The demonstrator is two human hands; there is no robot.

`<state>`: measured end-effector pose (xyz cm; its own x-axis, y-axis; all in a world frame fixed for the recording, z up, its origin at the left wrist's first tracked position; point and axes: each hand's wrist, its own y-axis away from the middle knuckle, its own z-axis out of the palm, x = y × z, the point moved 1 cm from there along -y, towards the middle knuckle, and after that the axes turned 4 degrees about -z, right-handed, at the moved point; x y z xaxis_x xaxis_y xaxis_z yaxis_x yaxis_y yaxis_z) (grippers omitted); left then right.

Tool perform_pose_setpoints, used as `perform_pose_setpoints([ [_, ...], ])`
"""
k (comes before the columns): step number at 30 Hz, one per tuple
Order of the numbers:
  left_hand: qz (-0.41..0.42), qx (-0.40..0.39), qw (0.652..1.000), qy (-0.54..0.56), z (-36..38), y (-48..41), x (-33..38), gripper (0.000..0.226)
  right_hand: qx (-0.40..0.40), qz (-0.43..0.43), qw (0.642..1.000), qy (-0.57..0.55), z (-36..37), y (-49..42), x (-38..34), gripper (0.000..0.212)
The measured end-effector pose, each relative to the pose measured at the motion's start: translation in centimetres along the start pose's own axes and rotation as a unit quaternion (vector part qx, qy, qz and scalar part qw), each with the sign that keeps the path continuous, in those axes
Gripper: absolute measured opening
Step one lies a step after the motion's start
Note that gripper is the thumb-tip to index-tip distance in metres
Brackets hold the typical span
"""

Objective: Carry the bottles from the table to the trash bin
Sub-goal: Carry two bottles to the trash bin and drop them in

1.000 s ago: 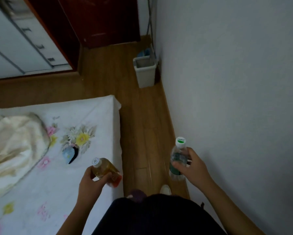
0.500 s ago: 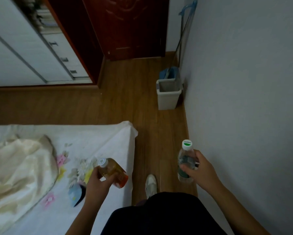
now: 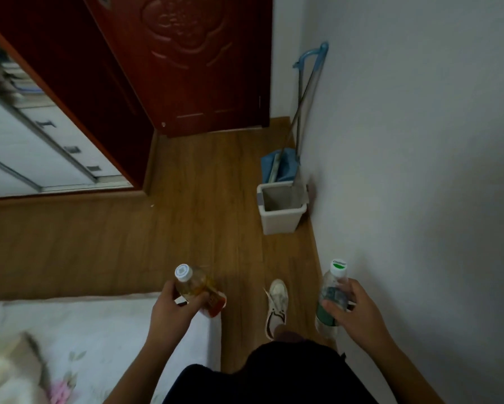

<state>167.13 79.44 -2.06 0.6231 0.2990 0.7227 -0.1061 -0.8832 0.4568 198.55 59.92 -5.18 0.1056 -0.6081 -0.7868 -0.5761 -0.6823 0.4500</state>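
Note:
My left hand (image 3: 173,313) grips an amber drink bottle (image 3: 196,288) with a white cap and a red label, tilted, over the corner of the bed. My right hand (image 3: 355,313) holds a clear water bottle (image 3: 331,295) with a white-and-green cap and green label, upright, close to the right wall. The white trash bin (image 3: 280,220) stands open on the wooden floor ahead, against the wall, a step or two beyond my hands. Its inside looks dark.
A bed with a floral sheet (image 3: 104,339) fills the lower left. Behind the bin a blue mop (image 3: 282,167) leans on the wall. A dark red door (image 3: 192,62) and white drawers (image 3: 40,141) lie farther ahead. My white shoe (image 3: 277,307) is on the floor.
I have walked forward past the bed corner; the trash bin is nearer and lower in view. Both hands keep their bottles in the same grip.

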Motion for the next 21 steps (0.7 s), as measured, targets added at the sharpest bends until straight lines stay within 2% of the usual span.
perform_pose_setpoints([
  [6,-0.059,0.064,0.996,0.01,-1.7,-7.5,4.1,0.051,-0.084,-0.058,0.994,0.034,1.4,-13.7,-10.0,0.067],
  [12,-0.091,0.114,0.988,0.051,-4.2,-14.0,8.7,0.044,-0.133,-0.115,0.983,0.052,3.4,-23.2,-20.3,0.07],
  [14,-0.093,0.123,0.987,0.052,-4.8,-16.7,10.5,0.053,-0.137,-0.127,0.981,0.051,3.9,-26.0,-22.5,0.072],
  [17,-0.075,0.095,0.992,0.046,-5.1,-21.8,13.0,0.064,-0.128,-0.118,0.984,0.047,5.0,-29.6,-24.5,0.07],
  [21,-0.026,0.043,0.999,0.013,-4.5,-30.5,17.5,0.049,-0.09,-0.086,0.991,0.046,5.6,-33.9,-25.1,0.068],
])
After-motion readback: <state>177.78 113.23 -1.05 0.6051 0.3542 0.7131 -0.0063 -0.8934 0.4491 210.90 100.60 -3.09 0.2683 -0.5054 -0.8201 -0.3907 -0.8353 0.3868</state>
